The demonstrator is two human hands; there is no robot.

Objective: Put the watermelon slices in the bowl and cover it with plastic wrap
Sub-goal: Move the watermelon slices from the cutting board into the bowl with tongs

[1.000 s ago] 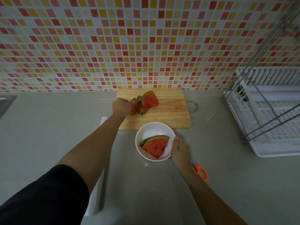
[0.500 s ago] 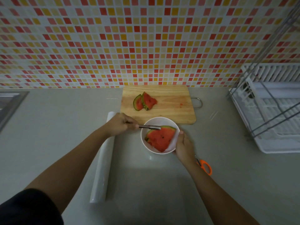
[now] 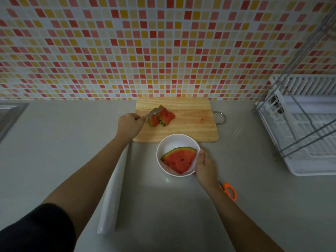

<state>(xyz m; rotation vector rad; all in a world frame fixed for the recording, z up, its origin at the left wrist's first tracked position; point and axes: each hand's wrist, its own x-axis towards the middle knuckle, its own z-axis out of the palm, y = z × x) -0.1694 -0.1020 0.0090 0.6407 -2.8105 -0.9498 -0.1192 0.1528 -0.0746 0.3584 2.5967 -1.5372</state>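
Note:
A white bowl stands on the counter in front of a wooden cutting board. One watermelon slice lies inside the bowl. My right hand grips the bowl's right rim. Two watermelon slices lean together on the board's left half. My left hand is closed around a thin metal utensil whose tip touches the left slice of the pair. A roll of plastic wrap lies on the counter under my left forearm.
Orange-handled scissors lie partly hidden behind my right wrist. A white dish rack fills the right side. A steel sink edge shows at the far left. The tiled wall rises directly behind the board.
My left hand with the utensil has moved from the bowl's rim back up to the slices on the board. My right hand keeps its hold on the bowl.

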